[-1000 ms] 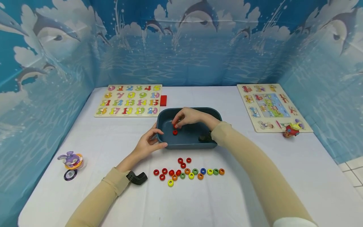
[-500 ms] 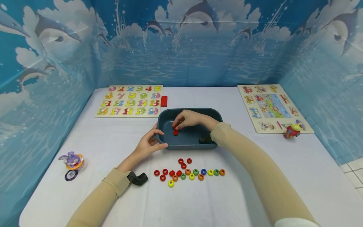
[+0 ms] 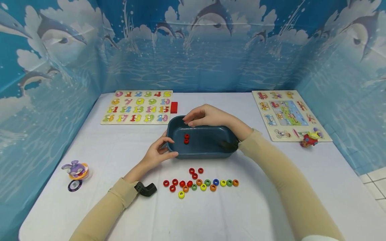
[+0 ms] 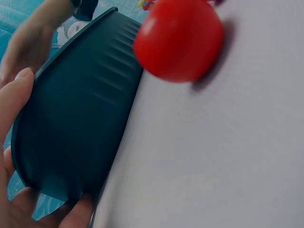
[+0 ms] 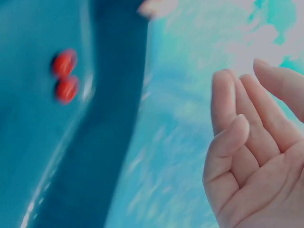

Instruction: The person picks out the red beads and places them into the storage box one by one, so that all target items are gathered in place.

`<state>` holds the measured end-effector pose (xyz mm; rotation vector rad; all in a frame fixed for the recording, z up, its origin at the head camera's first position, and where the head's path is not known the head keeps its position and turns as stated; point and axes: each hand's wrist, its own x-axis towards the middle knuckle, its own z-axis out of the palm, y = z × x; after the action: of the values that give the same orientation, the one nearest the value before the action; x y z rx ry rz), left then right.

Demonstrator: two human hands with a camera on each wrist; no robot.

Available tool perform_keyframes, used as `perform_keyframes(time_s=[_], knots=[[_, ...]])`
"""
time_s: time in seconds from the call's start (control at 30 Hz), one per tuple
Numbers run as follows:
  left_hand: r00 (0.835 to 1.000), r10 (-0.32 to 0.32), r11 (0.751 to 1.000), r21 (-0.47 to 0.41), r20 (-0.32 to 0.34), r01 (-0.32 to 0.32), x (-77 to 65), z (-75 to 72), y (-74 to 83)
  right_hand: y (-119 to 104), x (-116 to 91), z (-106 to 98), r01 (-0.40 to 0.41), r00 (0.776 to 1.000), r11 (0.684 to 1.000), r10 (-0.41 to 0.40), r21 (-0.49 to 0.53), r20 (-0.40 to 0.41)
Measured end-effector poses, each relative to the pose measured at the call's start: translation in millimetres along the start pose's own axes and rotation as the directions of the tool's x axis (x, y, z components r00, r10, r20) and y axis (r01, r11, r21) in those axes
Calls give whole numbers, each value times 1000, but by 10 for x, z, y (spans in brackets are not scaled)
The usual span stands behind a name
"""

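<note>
My left hand [image 3: 157,150] grips the left end of a dark blue-green rectangular tray [image 3: 208,155], thumb at the front corner and fingers around the end wall. In the left wrist view the thumb [image 4: 15,97] lies at the rim. Two red beads [image 3: 186,141] sit one behind the other on the tray floor, toward its left side. Above the tray's back rim is my right hand [image 3: 208,116], holding nothing; the right wrist view shows its loosely bent fingers [image 5: 223,99] apart from the thumb.
In front of the tray lie several beads: red ones [image 3: 194,176], plus orange, yellow, green and a blue one [image 3: 215,182]. A number puzzle [image 3: 137,107] and red block [image 3: 174,107] stand behind left. Another puzzle board [image 3: 271,129] and a figurine [image 3: 310,138] are right; a purple rabbit toy [image 3: 76,169] is left.
My right hand has let go of a red bead beside the other one in the tray, then lifted back and up toward the far rim. The left hand has stayed on the tray.
</note>
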<state>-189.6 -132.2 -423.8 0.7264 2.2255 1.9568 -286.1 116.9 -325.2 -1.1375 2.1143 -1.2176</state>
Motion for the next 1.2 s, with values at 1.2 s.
perform_keyframes(time_s=[1.2], knots=[[1000, 1, 1000, -9, -3, -1, 6, 21, -36, 383, -1001, 1252, -199, 952, 949, 128, -245, -277]])
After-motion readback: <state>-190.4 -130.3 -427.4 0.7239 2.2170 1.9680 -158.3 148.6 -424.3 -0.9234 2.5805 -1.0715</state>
